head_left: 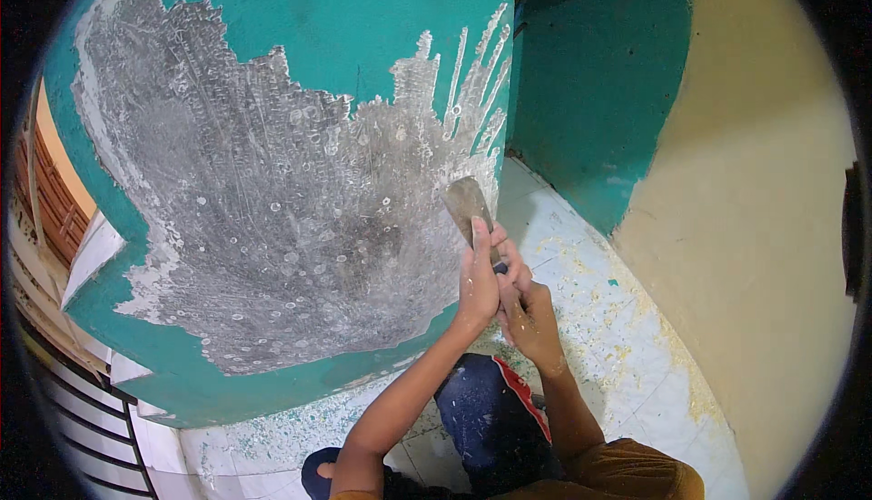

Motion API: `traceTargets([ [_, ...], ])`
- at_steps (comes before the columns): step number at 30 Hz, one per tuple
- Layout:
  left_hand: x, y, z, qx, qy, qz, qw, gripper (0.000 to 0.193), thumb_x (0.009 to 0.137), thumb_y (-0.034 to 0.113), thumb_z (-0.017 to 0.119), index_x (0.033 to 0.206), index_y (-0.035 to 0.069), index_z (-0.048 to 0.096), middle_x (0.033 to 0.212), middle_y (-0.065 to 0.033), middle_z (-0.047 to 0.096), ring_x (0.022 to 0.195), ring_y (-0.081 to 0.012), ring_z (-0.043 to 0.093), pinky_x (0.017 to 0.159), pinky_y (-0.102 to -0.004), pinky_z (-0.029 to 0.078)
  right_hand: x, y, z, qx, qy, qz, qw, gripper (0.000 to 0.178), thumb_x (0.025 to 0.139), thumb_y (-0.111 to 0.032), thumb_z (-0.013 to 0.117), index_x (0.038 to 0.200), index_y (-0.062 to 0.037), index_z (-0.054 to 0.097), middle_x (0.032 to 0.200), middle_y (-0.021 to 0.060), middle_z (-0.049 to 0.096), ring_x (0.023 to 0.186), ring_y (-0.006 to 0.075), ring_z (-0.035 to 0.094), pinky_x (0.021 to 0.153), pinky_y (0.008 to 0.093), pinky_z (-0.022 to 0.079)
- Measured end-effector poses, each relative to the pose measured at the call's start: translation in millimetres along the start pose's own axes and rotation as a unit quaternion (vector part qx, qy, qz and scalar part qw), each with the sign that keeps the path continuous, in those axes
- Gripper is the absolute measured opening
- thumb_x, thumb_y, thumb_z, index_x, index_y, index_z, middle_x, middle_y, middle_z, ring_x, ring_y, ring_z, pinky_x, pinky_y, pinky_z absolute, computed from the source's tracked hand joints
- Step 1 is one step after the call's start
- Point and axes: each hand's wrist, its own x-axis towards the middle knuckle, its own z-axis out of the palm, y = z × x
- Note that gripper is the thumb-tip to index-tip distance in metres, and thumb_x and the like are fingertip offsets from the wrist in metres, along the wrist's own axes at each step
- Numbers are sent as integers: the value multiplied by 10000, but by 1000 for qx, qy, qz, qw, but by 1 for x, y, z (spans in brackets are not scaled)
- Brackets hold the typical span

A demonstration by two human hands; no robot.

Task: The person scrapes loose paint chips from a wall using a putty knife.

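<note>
A broad-bladed scraper (466,202) with a dusty grey blade tilts against the right part of the scraped wall patch (300,209). My right hand (524,307) is closed round its dark handle, of which only a little shows. Higher up, my left hand (479,275) grips the tool where blade and handle meet, its fingers pressed along the blade. Green paint (345,19) surrounds the bare grey patch, whose edge is ragged. Thin scraped streaks (477,73) run up through the green near the wall's corner.
Paint flakes (627,355) litter the white tiled floor (581,318). A cream wall (754,182) stands close on the right, with a green section (599,91) behind the corner. At the lower left is a black metal railing (100,432). My knee (481,409) is below my hands.
</note>
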Motion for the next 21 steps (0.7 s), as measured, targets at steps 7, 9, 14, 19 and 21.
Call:
traceTargets([
  [7,26,71,24,98,-28,28,994,506,960,542,353,812,66,441,497,-18,393,370,-131,400,470,-281,431,44,-18,20,-108,46,-205,972,255,950,-215,512,828,9,533,512,29,408,404,103,410,393,287,325],
  [9,25,95,24,111,-33,53,992,508,964,530,362,791,56,427,496,-23,382,405,-129,414,428,-273,392,45,-69,29,214,-39,111,970,293,968,-249,488,790,-16,503,519,-6,389,404,87,390,388,262,301],
  [14,19,47,33,67,-26,53,996,497,986,481,337,731,62,422,496,-19,394,424,-116,425,426,-263,366,21,-50,-4,146,-18,100,984,299,979,-253,464,794,-20,494,522,-26,388,410,85,378,401,243,293],
  [19,-6,9,14,29,17,43,999,555,1004,427,313,588,69,398,472,-14,384,425,-114,422,423,-269,355,-5,-17,-14,-8,-67,126,990,252,968,-177,458,836,29,521,570,43,424,503,139,439,466,292,355],
  [21,-3,4,15,26,14,30,999,506,1000,440,315,656,79,394,483,-13,371,411,-117,405,427,-262,373,-6,-3,-9,6,-45,79,996,313,989,-244,420,806,-9,516,526,10,404,430,93,378,402,257,297],
])
